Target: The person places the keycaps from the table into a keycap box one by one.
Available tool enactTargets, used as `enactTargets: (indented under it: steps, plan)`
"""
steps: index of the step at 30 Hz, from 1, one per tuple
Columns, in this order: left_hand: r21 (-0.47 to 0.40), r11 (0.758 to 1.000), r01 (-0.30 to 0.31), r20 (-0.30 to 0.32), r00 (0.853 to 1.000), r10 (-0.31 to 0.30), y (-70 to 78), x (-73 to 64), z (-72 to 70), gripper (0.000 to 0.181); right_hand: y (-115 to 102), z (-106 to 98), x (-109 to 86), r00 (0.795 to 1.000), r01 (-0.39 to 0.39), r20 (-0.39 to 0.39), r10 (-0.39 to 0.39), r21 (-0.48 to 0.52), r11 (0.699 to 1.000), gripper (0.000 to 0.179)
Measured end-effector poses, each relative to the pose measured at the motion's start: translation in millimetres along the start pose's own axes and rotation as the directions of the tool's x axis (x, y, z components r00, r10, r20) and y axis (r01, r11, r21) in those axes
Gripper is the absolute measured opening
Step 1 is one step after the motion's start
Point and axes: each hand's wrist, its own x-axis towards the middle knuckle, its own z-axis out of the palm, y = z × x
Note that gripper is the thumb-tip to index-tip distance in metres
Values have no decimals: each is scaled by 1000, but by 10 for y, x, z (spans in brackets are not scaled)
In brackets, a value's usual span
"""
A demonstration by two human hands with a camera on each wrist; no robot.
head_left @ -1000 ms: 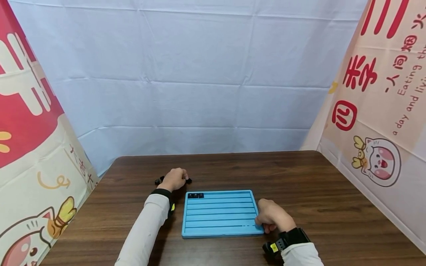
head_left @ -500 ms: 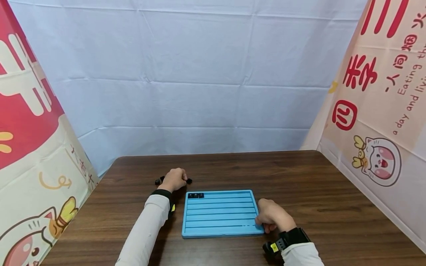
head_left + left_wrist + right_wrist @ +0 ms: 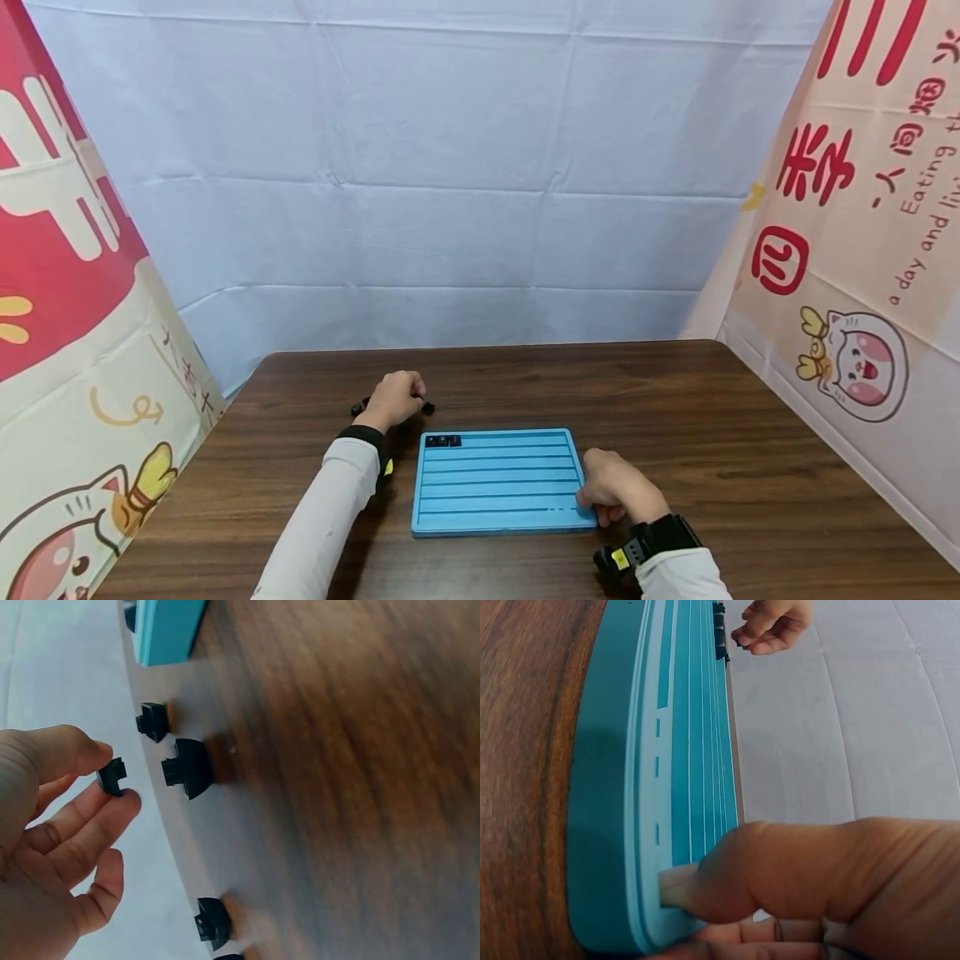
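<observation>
My left hand is raised a little over the table behind the tray's left corner. Between thumb and fingertip it pinches a small black keycap with a stem on one side. Below it on the table lie more black keycaps, stems facing up. The light blue grooved tray lies flat in the middle, with several black keycaps in a row at its far left corner. My right hand grips the tray's near right corner, thumb on the rim and fingers curled at the side.
The dark wooden table runs back to a pale cloth backdrop. Printed cloths hang along the left and right sides. Loose keycaps lie on both sides of the left hand.
My left hand has lifted slightly off the table by the loose keycaps. The right hand and the tray have stayed in place.
</observation>
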Motion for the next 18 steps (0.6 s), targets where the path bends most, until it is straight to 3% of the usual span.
enactTargets:
  steps: [10, 18]
  plan:
    - [-58, 998, -2, -40, 999, 0, 27, 10, -18, 12, 4, -2, 5, 1000, -3, -5, 3, -6, 1000, 15]
    - [-69, 997, 25, -19, 999, -26, 4, -3, -11, 19, 9, 12, 17, 1000, 6, -5, -6, -13, 1000, 16]
